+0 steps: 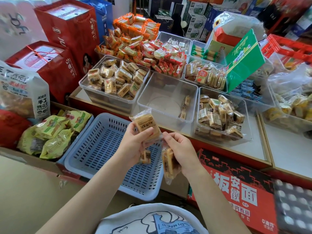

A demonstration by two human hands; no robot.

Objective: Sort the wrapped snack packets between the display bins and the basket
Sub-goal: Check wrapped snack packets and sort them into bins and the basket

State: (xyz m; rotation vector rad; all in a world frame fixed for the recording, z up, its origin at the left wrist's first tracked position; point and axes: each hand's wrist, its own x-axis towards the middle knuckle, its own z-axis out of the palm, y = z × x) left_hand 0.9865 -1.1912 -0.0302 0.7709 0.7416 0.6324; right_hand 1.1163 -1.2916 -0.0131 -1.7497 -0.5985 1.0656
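1 blue slotted basket (104, 159) near centre, below the hands. 3 clear display bins along near edge of shelf: left bin (116, 81) heaped w/ tan wrapped packets, middle bin (167, 97) w/ 2 packets at its right wall, right bin (221, 117) approx half full. More bins far behind, count unclear. 1 red noodle carton (236, 191) near right, big white chars "板面" legible.

L hand (135, 144): fingers curled, holds 1 tan snack packet (146, 125) upright over basket; 2nd small packet (145, 156) shows under the palm, grip on it unclear. R hand (180, 149): fingers curled round 1 packet (169, 163) hanging down, just beside basket's right rim. Packet print too blurred to read.
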